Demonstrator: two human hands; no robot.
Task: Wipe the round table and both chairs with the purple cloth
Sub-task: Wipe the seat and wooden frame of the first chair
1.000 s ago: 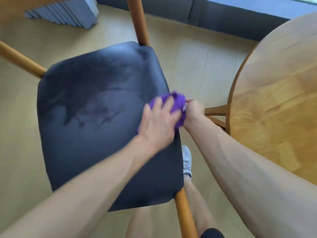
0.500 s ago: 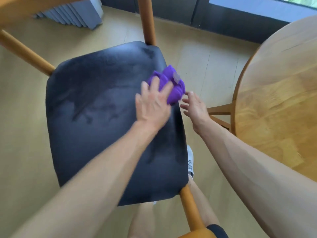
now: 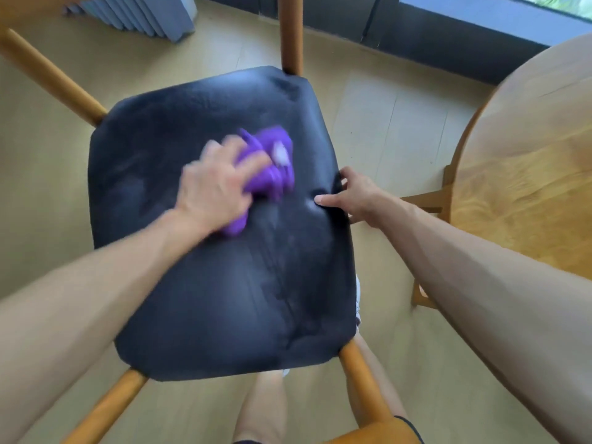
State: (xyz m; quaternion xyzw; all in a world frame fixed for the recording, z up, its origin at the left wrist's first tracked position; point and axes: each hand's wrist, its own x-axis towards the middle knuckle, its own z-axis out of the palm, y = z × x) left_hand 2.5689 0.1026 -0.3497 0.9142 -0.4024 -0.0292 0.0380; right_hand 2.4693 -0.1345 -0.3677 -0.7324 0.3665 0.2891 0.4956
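A chair with a black padded seat (image 3: 198,283) and orange-brown wooden legs fills the middle of the head view. A crumpled purple cloth (image 3: 272,168) lies on the seat's upper middle. My left hand (image 3: 217,184) presses down on the cloth with fingers spread over it, blurred by motion. My right hand (image 3: 355,195) grips the seat's right edge, thumb on top and fingers curled round the side. The round wooden table (image 3: 531,174) is at the right, apart from the chair.
Pale wood floor surrounds the chair. A grey pleated curtain (image 3: 150,14) hangs at the top left and a dark window base (image 3: 432,30) runs along the top. My legs and a white shoe (image 3: 358,302) show under the seat's right side.
My left hand slid the cloth from the seat's right edge up, then left toward the seat's middle. My right hand let go of the cloth and took hold of the seat's right edge.
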